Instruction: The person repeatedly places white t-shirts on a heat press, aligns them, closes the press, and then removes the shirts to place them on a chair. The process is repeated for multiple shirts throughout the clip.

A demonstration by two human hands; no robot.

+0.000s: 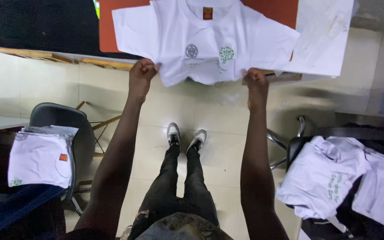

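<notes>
Here a white T-shirt lies spread flat, front up, over the near edge of an orange table at the far side of the scene, its collar pointing away and its hem hanging just past the edge. Two small prints sit on its chest, a grey round one and a green tree-like one, and a small orange label shows inside the neck. The left hand has its grip closed tight on the hem at the shirt's left corner, fingers curled into a fist around the cloth. The right hand has its grip closed on the hem at the right corner in the same way, so the shirt's lower edge is stretched between the two. Just to the right of the shirt, a white sheet lies on the table, touching its sleeve. Below the arms, the person's dark trousers and a pair of grey and white shoes stand on a pale tiled floor. At near left, a black chair carries a stack of folded white shirts. At near right, another chair holds a loose heap of white shirts with green print.
</notes>
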